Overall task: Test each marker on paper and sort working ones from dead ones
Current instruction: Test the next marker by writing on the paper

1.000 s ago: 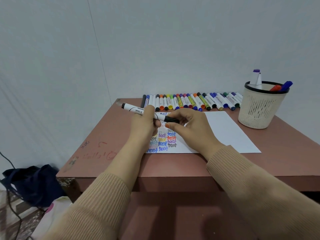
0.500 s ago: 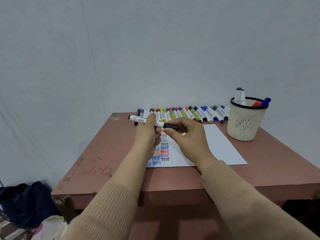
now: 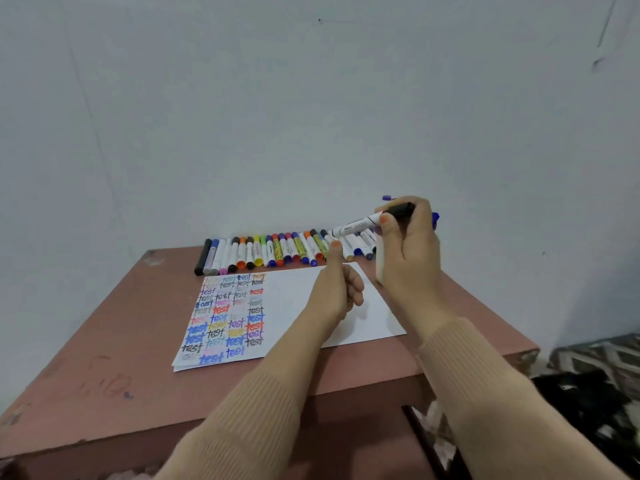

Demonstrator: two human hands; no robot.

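My right hand grips a white marker with a black cap by its capped end, raised at the back right of the table. It is held right in front of the pale cup, which my hand mostly hides. My left hand hovers over the white paper, fingers curled, thumb up, holding nothing. The paper's left part is covered with "test" written in many colours. A row of several capped markers lies along the table's back edge.
The reddish-brown table stands against a pale wall. A purple marker tip and a blue one poke out from the cup behind my right hand. Dark patterned fabric lies on the floor at the right.
My left hand has let go of the marker. My right hand has carried it up and to the right, to the cup. The camera has turned right and tilted.
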